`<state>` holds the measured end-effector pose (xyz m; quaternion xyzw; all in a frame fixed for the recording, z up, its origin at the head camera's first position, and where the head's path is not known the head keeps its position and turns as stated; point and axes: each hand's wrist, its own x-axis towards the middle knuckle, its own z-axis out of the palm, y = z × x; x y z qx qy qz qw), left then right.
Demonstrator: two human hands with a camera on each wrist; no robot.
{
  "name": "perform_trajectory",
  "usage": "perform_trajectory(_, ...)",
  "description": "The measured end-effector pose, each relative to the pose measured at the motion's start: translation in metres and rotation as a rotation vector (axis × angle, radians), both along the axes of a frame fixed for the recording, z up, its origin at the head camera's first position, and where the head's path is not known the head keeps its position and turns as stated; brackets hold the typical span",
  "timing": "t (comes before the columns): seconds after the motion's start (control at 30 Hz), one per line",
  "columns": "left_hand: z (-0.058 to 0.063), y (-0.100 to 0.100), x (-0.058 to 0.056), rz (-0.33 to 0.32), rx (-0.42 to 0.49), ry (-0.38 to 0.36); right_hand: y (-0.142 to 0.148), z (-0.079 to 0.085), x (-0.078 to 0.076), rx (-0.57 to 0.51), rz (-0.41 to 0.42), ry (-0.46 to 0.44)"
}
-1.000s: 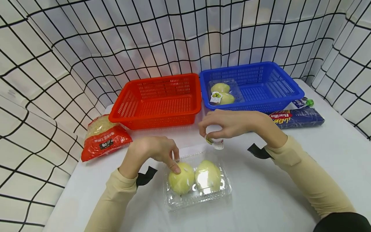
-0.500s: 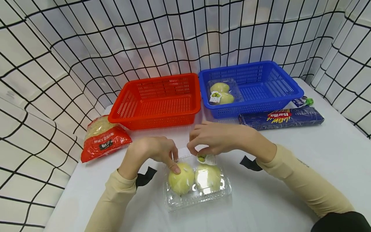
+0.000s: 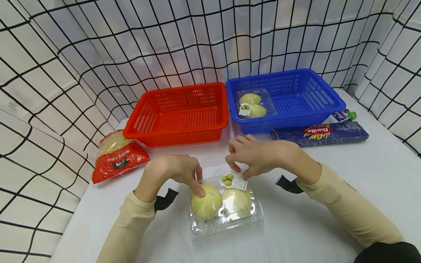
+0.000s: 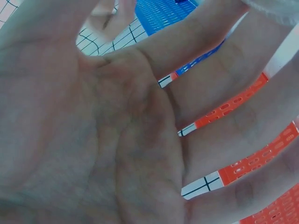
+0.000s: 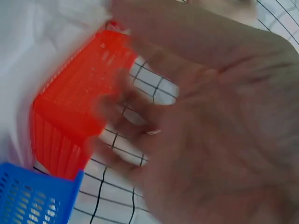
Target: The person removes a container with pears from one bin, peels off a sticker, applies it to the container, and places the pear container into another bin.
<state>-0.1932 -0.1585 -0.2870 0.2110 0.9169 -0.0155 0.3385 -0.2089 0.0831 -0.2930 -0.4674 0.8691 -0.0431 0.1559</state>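
Observation:
A clear plastic fruit box (image 3: pixel 210 231) lies on the table, with two pale yellow-green fruits (image 3: pixel 205 206) inside it. My left hand (image 3: pixel 175 170) holds the box at its back left, thumb on top over the left fruit and fingers at the rear side. Near the lid's back right lies a white label (image 3: pixel 237 182) printed with green fruit. Right over that label is my right hand (image 3: pixel 258 155), fingers spread and bent, thumb tip at the label's right edge. The right wrist view shows the blurred fingers (image 5: pixel 126 109) apart, with nothing between them.
Behind the hands stand a red basket (image 3: pixel 174 138) and a blue basket (image 3: pixel 286 120). Another labelled fruit box (image 3: pixel 253 104) lies in the blue one. A red food bag (image 3: pixel 120 157) is at left, a Barilla pasta pack (image 3: pixel 342 133) at right. Black netting (image 3: pixel 197 45) surrounds the table.
My right hand has brought the label leftward and down onto the box, then let go and drawn back slightly up and right. The left hand has stayed in place.

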Motion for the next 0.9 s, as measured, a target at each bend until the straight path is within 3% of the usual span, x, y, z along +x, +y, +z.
perform_trajectory(0.1, -0.001, 0.0, 0.0, 0.001, -0.002, -0.001, 0.009, 0.005, -0.001, 0.09, -0.06, -0.047)
perform_trajectory(0.2, -0.001, 0.0, 0.0, -0.001, -0.006, -0.002, 0.013, 0.009, -0.002, 0.067, -0.06, -0.069)
perform_trajectory(0.43, -0.001, 0.001, -0.001, -0.003, -0.002, -0.003, 0.01, 0.01, -0.002, -0.057, 0.02, -0.142)
perform_trajectory(0.67, -0.001, 0.001, -0.001, 0.008, -0.004, -0.001, -0.003, -0.001, -0.001, -0.008, 0.076, -0.266)
perform_trajectory(0.9, -0.001, 0.002, -0.002, 0.013, -0.007, -0.002, -0.001, -0.001, 0.001, 0.001, 0.051, -0.25)
